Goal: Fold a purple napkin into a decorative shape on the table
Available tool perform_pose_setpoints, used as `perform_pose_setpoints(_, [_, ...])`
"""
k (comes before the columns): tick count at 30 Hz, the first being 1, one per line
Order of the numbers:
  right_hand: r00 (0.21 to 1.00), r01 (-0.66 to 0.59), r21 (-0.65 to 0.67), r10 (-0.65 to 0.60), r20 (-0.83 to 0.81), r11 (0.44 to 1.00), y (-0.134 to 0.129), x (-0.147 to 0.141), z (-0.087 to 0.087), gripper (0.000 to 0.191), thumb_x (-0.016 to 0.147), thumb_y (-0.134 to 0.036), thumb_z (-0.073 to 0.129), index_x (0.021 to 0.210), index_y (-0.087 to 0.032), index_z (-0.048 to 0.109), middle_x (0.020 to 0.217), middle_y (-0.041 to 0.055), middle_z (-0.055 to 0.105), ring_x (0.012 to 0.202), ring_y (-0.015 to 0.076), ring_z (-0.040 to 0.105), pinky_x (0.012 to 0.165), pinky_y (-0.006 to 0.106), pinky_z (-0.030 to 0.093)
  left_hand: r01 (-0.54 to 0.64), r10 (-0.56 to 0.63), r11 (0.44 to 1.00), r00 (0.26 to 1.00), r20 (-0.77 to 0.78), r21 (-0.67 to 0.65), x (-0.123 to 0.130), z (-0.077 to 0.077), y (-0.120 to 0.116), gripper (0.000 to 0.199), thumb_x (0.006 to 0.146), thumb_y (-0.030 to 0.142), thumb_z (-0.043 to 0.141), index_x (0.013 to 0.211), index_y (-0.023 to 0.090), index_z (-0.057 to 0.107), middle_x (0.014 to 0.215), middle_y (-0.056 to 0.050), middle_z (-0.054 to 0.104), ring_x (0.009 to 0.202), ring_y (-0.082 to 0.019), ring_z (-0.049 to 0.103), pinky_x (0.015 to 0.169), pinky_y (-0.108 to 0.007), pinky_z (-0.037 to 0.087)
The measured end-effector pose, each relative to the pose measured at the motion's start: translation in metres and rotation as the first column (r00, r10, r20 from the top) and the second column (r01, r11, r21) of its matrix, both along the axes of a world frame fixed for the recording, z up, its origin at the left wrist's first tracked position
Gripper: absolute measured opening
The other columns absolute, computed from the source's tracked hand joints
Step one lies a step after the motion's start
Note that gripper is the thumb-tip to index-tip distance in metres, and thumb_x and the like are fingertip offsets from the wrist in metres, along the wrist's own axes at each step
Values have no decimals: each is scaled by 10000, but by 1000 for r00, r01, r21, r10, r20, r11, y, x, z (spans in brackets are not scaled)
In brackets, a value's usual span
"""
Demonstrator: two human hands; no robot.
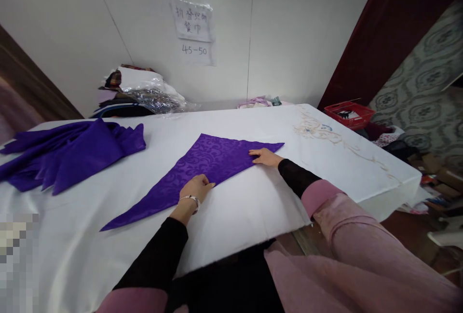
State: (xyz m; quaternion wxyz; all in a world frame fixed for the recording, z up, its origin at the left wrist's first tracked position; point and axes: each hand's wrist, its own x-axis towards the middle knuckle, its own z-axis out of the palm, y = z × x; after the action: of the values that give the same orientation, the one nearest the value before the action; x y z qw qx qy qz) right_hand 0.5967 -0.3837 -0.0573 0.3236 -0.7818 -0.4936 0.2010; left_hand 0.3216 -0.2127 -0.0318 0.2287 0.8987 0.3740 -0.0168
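Fingers of the left hand point(195, 190) seem to pinch the near edge of a purple cloth point(202, 161), lying triangular at the person's 12 o'clock on the white-covered table point(246, 211); right hand point(268, 157) has fingers extended near its 2 o'clock corner, thumb grip indeterminate. Judged step: straightening that edge; next move likely calls for even tension. Beyond: purple pile point(87, 154) at 9 limiting leftward room, red basket point(356, 123) at 2, plastic-wrapped bundle point(148, 93) at 11.
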Motion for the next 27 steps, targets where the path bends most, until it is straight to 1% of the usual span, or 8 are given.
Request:
perform_pose_setpoints(4, [999,35,21,-36,28,999,-5,12,-6,472,696,-190,665,1167,-213,637,1368,61,480,1256,251,451,1082,378,311,0,0,1000,1000,3,-1,0,1,-1,198,763,423,568,720,230,575,880,-6,645,760,-158,593,599,-258,374])
perform_pose_setpoints(8, [999,31,28,-32,40,999,-12,23,-9,471,701,-200,669,1170,-227,633,1374,56,475,1268,248,436,1086,384,299,10,-10,1000,1000,-4,-6,0,2,-1,200,770,423,563,727,228,581,878,-4,643,763,-151,590,596,-249,371])
perform_pose_setpoints(11, [999,26,21,-27,46,999,-16,31,-9,466,695,-206,680,1158,-237,641,1377,52,473,1273,254,428,1089,393,292,15,-15,1000,1000,-5,-1,0,2,0,211,771,433,559,729,227,580,879,-3,640,763,-147,586,594,-245,367])
perform_pose_setpoints(17, [998,45,-4,-44,53,999,-29,49,-6,481,673,-208,701,1151,-208,645,1383,75,465,1300,259,390,1108,404,251,12,-12,1000,1000,7,-7,-1,0,0,211,768,435,554,723,230,577,854,1,635,742,-144,581,589,-246,364])
perform_pose_setpoints(20, [996,72,-17,-71,49,997,-36,58,-5,488,665,-212,704,1150,-196,646,1383,85,464,1304,264,383,1111,409,243,16,-16,1000,1000,3,-1,-1,0,1,211,766,439,555,728,233,582,858,-1,638,750,-150,585,593,-251,367])
perform_pose_setpoints(23, [994,107,-24,-106,41,994,-42,67,-4,476,670,-224,694,1144,-201,651,1372,75,479,1305,264,382,1114,405,239,16,-16,1000,1000,-3,-1,-1,-1,2,216,765,445,555,725,235,585,858,-1,642,758,-156,590,590,-253,368])
perform_pose_setpoints(27, [987,158,-24,-158,20,987,-48,77,-5,457,677,-213,663,1134,-205,660,1353,56,502,1268,259,434,1102,384,274,5,-5,1000,1000,1,-5,-1,-2,3,205,760,435,564,712,236,585,830,2,644,740,-155,592,586,-251,367])
